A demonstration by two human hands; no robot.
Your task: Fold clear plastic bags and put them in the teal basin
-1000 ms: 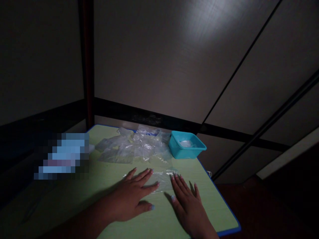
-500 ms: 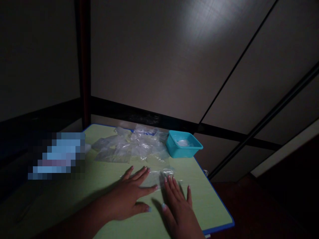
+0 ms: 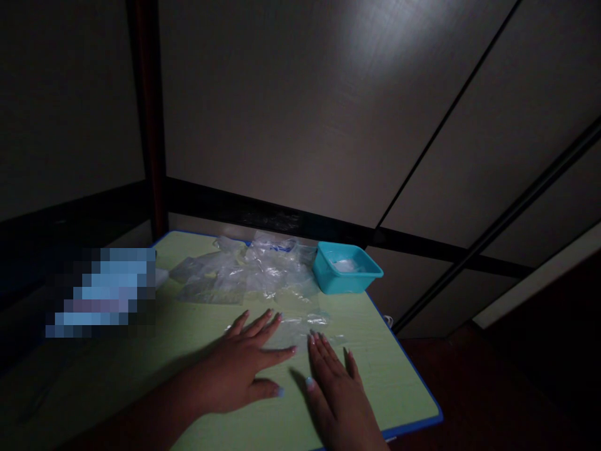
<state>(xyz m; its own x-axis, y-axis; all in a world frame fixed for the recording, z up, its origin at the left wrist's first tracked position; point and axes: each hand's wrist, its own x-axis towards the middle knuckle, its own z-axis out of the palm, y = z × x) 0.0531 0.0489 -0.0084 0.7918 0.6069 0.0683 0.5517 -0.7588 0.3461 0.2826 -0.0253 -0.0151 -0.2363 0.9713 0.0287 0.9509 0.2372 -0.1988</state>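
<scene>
The left hand [image 3: 237, 366] is splayed wide, the right hand [image 3: 339, 389] flat with fingers nearly together, neither grasping anything. Clear plastic [image 3: 293, 331] lies at their fingertips, a turquoise tub [image 3: 345, 284] beyond the right hand.

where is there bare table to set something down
Bare green tabletop shows between the right hand and the blue right edge, and on the near side, between it and the left hand. The far side is crowded: crumpled plastic beside the teal tub. Thin plastic lies by both hands' fingertips.
</scene>
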